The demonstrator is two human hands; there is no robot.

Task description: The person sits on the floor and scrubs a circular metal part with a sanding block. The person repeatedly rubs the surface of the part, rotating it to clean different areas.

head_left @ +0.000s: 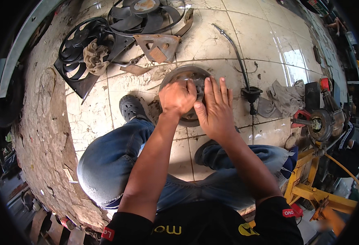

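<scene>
The left hand (177, 98) is closed in a fist on the upper face of a round metal brake disc (186, 76), which lies flat on the tiled floor (269, 36) just ahead of the knees. What is enclosed in the fist cannot be told. Immediately beside it, the right hand (215, 107) is laid flat on the same disc with the fingers together and extended; nothing is gripped. The disc is judged to be heavy, rigid cast metal with a dusty, possibly greasy face, so it should be taken by opposite points of its outer rim with both hands rather than by the smooth face. To the far left, two black radiator fans in a shroud (85, 49) are seen with a crumpled rag (94, 57) on them, and a rusty metal bracket (159, 45) lies next to them. Right of the disc, a bent rod with a black rubber boot (251, 94) and a grey cloth (285, 98) are found, then a wheel hub assembly (320, 124) above a yellow stand (310, 188).
</scene>
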